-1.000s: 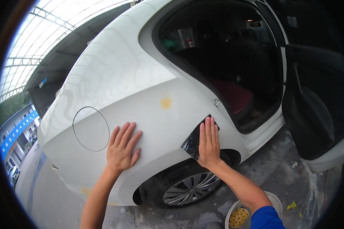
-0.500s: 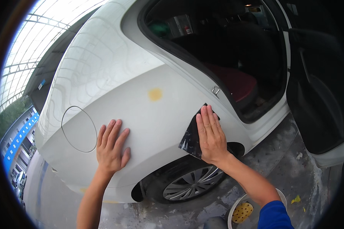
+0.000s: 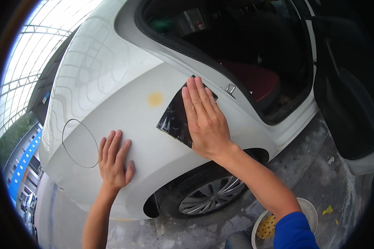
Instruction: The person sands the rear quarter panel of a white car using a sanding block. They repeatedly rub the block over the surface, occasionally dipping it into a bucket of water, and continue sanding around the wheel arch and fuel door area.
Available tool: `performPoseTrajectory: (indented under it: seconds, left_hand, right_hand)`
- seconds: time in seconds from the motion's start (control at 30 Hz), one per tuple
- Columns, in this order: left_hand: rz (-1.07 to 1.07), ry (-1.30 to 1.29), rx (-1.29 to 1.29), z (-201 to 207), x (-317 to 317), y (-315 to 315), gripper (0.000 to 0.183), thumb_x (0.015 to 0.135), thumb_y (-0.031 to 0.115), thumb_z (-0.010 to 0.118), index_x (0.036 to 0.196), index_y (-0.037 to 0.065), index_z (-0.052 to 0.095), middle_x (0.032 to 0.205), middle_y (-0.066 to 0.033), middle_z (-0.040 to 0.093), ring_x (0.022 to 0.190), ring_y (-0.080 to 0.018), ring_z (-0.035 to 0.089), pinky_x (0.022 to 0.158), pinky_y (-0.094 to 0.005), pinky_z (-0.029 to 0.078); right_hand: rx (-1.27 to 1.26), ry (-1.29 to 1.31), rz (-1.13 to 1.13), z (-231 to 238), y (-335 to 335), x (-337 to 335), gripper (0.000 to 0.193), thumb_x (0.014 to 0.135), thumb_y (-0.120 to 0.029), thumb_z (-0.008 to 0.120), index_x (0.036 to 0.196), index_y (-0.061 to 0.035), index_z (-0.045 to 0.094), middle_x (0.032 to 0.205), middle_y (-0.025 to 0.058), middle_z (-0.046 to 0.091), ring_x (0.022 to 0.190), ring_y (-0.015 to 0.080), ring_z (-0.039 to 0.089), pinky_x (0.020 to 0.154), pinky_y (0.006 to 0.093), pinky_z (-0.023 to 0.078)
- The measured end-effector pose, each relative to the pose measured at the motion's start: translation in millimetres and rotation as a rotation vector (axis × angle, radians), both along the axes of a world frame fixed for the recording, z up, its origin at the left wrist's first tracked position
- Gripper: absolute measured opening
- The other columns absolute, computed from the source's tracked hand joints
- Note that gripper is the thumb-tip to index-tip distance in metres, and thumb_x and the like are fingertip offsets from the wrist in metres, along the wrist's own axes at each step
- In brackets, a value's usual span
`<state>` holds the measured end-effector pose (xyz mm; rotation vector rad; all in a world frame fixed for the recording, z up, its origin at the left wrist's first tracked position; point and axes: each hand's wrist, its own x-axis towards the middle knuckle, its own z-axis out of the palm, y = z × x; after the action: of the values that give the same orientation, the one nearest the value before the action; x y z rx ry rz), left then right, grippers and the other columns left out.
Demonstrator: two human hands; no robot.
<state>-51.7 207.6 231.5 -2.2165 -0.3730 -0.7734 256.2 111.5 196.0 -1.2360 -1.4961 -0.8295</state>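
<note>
My right hand (image 3: 205,122) presses a black sheet of sandpaper (image 3: 174,118) against the white rear side panel (image 3: 129,108) of a car, above the wheel arch. Its fingers lie straight and together over the sheet; the thumb is hidden. Pale wet-looking streaks mark the sheet's lower left part. Just left of the sandpaper, a yellowish patch (image 3: 155,99) shows on the panel. My left hand (image 3: 113,162) rests on the panel farther left, fingers spread and holding nothing, beside the round fuel flap (image 3: 81,143).
Below the panel is the rear wheel (image 3: 212,197). The rear door (image 3: 349,95) stands wide at right, showing a dark red seat (image 3: 249,81). A pale bucket (image 3: 313,211) containing a yellow pad with holes (image 3: 266,227) sits on the floor near my right arm.
My right hand has slid up and left over the panel with the sandpaper. The left hand stays on the panel in nearly the same place. The view has shifted slightly.
</note>
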Motion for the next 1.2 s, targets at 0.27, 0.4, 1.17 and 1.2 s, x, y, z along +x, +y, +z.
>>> performPoseTrajectory:
  seconds: [0.27, 0.4, 1.17, 1.2]
  left_hand:
    - [-0.040, -0.048, 0.006, -2.2, 1.0, 2.3, 0.056, 0.085, 0.023, 0.058, 0.137, 0.006, 0.067, 0.156, -0.0198, 0.053, 0.149, -0.0371, 0.046, 0.126, -0.0534, 0.029]
    - [-0.016, -0.040, -0.007, 2.5, -0.5, -2.1, 0.056, 0.085, 0.023, 0.059, 0.138, 0.007, 0.067, 0.157, -0.0186, 0.053, 0.149, -0.0363, 0.047, 0.126, -0.0528, 0.029]
    - [-0.046, -0.016, -0.041, 4.7, 1.7, -6.2, 0.058, 0.086, 0.023, 0.059, 0.141, 0.005, 0.063, 0.158, -0.0206, 0.051, 0.150, -0.0386, 0.044, 0.126, -0.0545, 0.027]
    - [-0.046, -0.015, -0.038, 5.2, 0.0, -5.1, 0.058, 0.086, 0.023, 0.059, 0.141, 0.005, 0.063, 0.158, -0.0207, 0.051, 0.150, -0.0386, 0.044, 0.126, -0.0544, 0.028]
  right_hand:
    - [-0.020, 0.039, -0.139, -60.9, -26.8, 21.6, 0.070, 0.088, 0.007, 0.052, 0.156, 0.0148, 0.035, 0.166, 0.0328, 0.031, 0.157, 0.0454, 0.028, 0.128, 0.0533, 0.027]
    - [-0.008, -0.030, -0.119, 5.6, 0.6, -3.2, 0.070, 0.087, 0.006, 0.053, 0.154, 0.0168, 0.037, 0.165, 0.0338, 0.033, 0.156, 0.0458, 0.030, 0.127, 0.0527, 0.029]
    - [-0.005, -0.052, -0.117, 34.7, 14.5, -17.5, 0.081, 0.079, 0.009, 0.066, 0.155, 0.0154, 0.036, 0.165, 0.0329, 0.033, 0.158, 0.0444, 0.028, 0.129, 0.0506, 0.025]
    - [-0.028, -0.050, -0.116, 28.3, 6.2, -15.3, 0.076, 0.082, 0.009, 0.061, 0.154, 0.0161, 0.038, 0.164, 0.0334, 0.034, 0.157, 0.0443, 0.029, 0.129, 0.0508, 0.025]
